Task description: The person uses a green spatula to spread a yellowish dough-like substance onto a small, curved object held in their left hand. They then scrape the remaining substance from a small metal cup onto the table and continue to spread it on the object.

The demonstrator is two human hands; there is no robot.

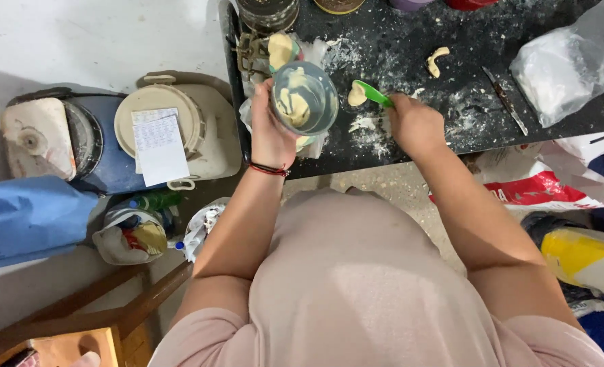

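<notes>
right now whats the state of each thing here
left hand: gripping the clear round container
clear round container: tilted, smeared with pale paste
right hand: holding the green plastic spoon
green plastic spoon: loaded with paste
black worktop: dusted with white powder
clear plastic bag: crumpled, holding white powder

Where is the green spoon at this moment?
In the head view, the green spoon is in the right hand, over the floury black table. It carries pale paste, just right of the cup held by the left hand.
</notes>
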